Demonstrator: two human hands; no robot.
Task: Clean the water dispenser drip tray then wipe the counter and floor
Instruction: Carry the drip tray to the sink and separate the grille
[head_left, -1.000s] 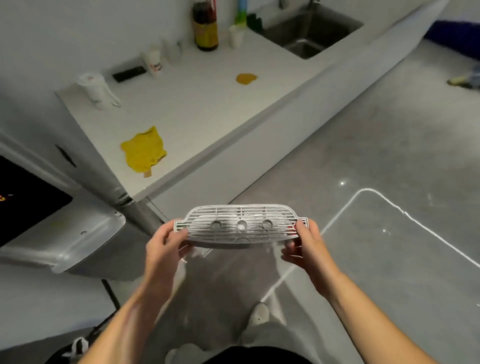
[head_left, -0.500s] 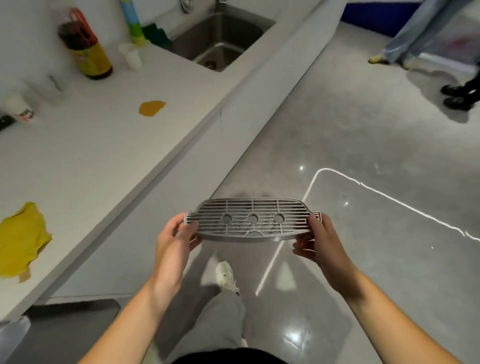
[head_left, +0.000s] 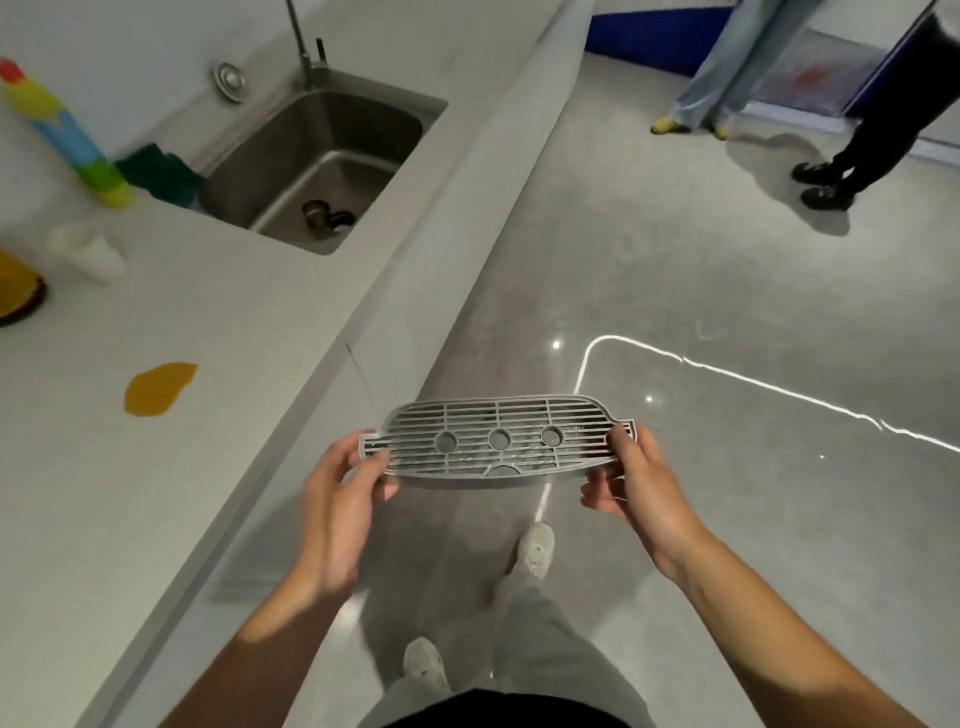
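Note:
The grey slotted drip tray (head_left: 496, 439) with three round holes is held level above the grey floor (head_left: 701, 291), in front of my body. My left hand (head_left: 340, 499) grips its left end tab and my right hand (head_left: 636, 483) grips its right end. The white counter (head_left: 218, 332) runs along the left, with an orange-yellow spill (head_left: 158, 388) on it. The steel sink (head_left: 322, 161) is set into the counter further ahead, with its faucet (head_left: 304, 47) behind it.
A colourful bottle (head_left: 67, 135), a green sponge (head_left: 156, 174) and a white cup (head_left: 88, 252) stand on the counter left of the sink. Two people's legs (head_left: 852, 135) stand on the floor at the far right. My own feet (head_left: 535, 548) are below the tray.
I have walked along the counter with the tray in both hands. The water dispenser and yellow cloth have dropped out of view behind, and the sink has come closer.

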